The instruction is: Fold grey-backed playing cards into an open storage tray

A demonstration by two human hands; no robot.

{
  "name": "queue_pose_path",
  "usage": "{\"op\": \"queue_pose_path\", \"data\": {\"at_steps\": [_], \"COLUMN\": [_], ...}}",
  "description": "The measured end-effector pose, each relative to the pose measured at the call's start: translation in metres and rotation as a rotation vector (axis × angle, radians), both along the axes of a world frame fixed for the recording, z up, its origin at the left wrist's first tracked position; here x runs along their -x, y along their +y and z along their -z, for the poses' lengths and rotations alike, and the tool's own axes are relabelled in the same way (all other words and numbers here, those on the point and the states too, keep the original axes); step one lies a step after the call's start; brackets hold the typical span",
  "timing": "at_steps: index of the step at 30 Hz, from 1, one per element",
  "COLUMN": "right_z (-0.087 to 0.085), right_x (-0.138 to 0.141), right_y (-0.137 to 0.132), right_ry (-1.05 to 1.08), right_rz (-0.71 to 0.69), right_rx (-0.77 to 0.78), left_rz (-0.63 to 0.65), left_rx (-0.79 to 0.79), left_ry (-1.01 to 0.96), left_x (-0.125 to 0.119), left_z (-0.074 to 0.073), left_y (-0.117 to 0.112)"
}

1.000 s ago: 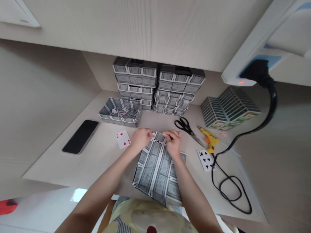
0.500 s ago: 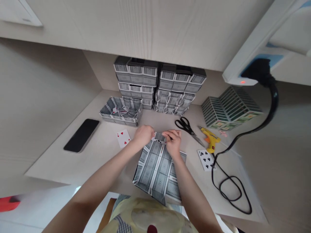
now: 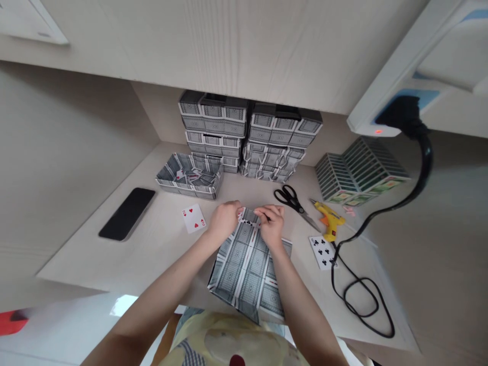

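A box made of grey-backed playing cards (image 3: 247, 264) lies at the desk's front edge. At its far end a playing card (image 3: 249, 215) stands between my two hands. My left hand (image 3: 225, 219) is closed, its thumb and fingers pinching the left side of that card. From the right, my right hand (image 3: 271, 223) pinches the card's other side, the remaining fingers curled. The fingertips partly hide the card's edges. A two of hearts (image 3: 193, 218) lies face up left of my left hand. Black-handled scissors (image 3: 296, 204) rest beyond my right hand.
A yellow glue gun (image 3: 330, 218) and a six of clubs (image 3: 322, 251) lie at right, beside a looped black cord (image 3: 368, 284). Stacked card boxes (image 3: 213, 117) stand at the back. An open card box (image 3: 186, 189) holds scraps. A phone (image 3: 127, 213) lies left.
Both hands stay at the far end of the box, pinching the card. My left hand has shifted very slightly, and the camera view has moved a little.
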State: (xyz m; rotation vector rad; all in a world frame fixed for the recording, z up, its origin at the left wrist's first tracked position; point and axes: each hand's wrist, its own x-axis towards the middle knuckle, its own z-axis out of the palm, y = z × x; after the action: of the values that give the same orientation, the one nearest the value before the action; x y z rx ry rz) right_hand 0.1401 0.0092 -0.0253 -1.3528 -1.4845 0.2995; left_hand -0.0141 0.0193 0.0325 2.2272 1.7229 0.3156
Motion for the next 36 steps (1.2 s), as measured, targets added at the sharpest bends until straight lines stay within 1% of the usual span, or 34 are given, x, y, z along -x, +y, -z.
{"op": "queue_pose_path", "data": {"at_steps": [3, 5, 10, 13, 16, 20, 25, 27, 29, 31, 32, 34, 36], "right_z": [0.002, 0.003, 0.003, 0.002, 0.0, -0.002, -0.003, -0.003, -0.003, -0.003, -0.003, -0.003, -0.004], "right_x": [0.0, 0.0, -0.001, 0.0, 0.001, 0.003, 0.004, 0.004, 0.003, 0.002, 0.001, 0.001, 0.002], "right_y": [0.0, 0.0, 0.001, 0.001, 0.001, -0.001, -0.003, -0.003, -0.003, -0.002, -0.002, -0.001, -0.001], "right_ry": [0.001, 0.003, -0.001, -0.004, 0.002, -0.008, -0.026, -0.03, -0.029, -0.024, -0.023, -0.028, -0.04], "right_rz": [-0.002, -0.008, -0.006, -0.001, -0.003, -0.004, -0.008, -0.013, -0.011, -0.002, 0.002, 0.007, 0.007], "right_rx": [-0.002, -0.004, 0.003, -0.004, -0.011, -0.001, 0.003, 0.007, 0.005, -0.003, -0.006, -0.009, -0.01], "left_rz": [0.032, 0.076, 0.194, 0.234, 0.252, 0.186, 0.084, 0.095, 0.134, 0.141, 0.119, 0.038, -0.021], "left_rx": [-0.003, 0.011, -0.004, -0.02, 0.002, 0.037, 0.006, -0.009, -0.002, 0.022, 0.029, 0.029, 0.038], "left_ry": [0.077, 0.101, 0.121, 0.104, 0.091, 0.142, 0.167, 0.171, 0.156, 0.079, 0.009, -0.142, -0.187], "left_x": [0.002, 0.004, 0.007, 0.007, 0.006, 0.003, -0.006, -0.009, -0.01, -0.007, -0.005, 0.001, 0.006], "left_z": [-0.003, -0.005, -0.007, -0.009, -0.012, -0.015, -0.017, -0.018, -0.018, -0.016, -0.014, -0.008, -0.003], "left_y": [0.001, 0.003, 0.006, 0.004, 0.0, -0.005, -0.008, -0.008, -0.008, -0.008, -0.008, -0.007, -0.007]}}
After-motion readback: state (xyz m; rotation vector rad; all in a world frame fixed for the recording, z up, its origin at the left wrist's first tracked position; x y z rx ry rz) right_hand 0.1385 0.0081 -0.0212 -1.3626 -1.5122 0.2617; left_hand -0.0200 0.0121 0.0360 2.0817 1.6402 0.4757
